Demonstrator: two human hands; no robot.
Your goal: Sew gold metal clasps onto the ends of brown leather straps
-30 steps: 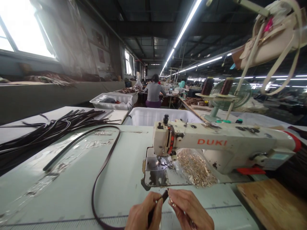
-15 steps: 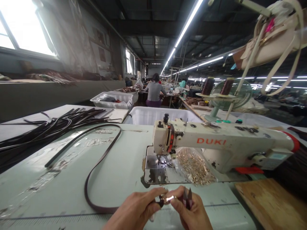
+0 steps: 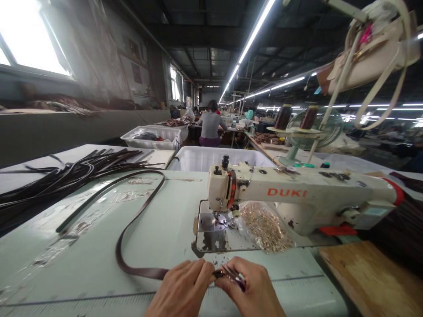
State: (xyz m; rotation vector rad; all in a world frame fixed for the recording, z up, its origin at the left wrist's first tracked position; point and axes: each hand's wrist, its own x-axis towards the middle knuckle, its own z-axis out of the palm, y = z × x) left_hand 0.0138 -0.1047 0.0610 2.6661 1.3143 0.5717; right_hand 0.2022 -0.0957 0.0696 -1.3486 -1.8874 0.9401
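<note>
1. Two bare hands meet at the lower middle of the view, above a pale green surface (image 3: pixel 178 211), just in front of a sewing machine (image 3: pixel 256 191) marked "DUKI".
2. The left hand (image 3: pixel 184 284), back upward, is closed around a long dark strap (image 3: pixel 136 218) near one end; the short tip shows between the two hands.
3. The right hand (image 3: pixel 249 286) is curled tightly around shiny metal (image 3: pixel 228 272) at that tip. The metal is too blurred to tell its exact shape.
4. From the left hand, the strap runs left across the surface, curves away, loops round and comes back to a free end at the left.
5. Beneath the machine's arm, right of the needle, lies a clear plastic bag of small gold-coloured metal pieces (image 3: pixel 267 226).
6. At far left is a heap of dark straps (image 3: pixel 95 171). A ruler strip (image 3: pixel 82 303) crosses the near edge.
7. Behind the machine stands a white bin (image 3: pixel 194 159); farther off, a person in grey (image 3: pixel 210 125) sits facing away.
</note>
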